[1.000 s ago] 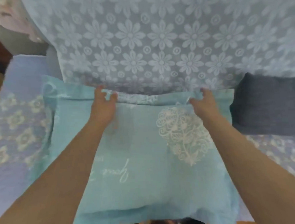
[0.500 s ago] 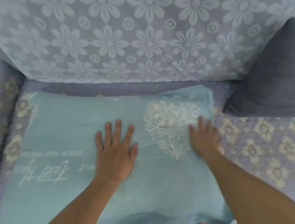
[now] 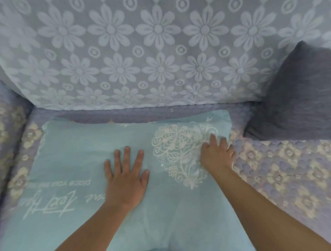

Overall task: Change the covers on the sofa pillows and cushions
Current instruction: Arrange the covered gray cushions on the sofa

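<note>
One light-blue pillow (image 3: 83, 167) lies flat on the sofa seat (image 3: 288, 169), its far edge just short of the backrest. Its cover carries one white lace-style heart print (image 3: 178, 153) toward the right end and lines of white script toward the left, upside down from this view.

Two hands are on it. The left hand (image 3: 126, 176) rests palm-down near the pillow's middle, its four fingers and thumb straight and spread, holding nothing. The right hand (image 3: 217, 154) rests near the pillow's right edge, at the right side of the heart print; its fingers are loosely bent against the fabric and the picture is blurred there, so I cannot tell whether they pinch the cover or only press on it.

One dark grey cushion (image 3: 300, 100) leans in the right corner of the sofa, against the backrest and apart from the blue pillow. The backrest is draped with one pale throw (image 3: 157, 49) patterned with daisies and small rings. The seat wears a lavender quilted cover with cream flowers, showing on both sides of the pillow.
</note>
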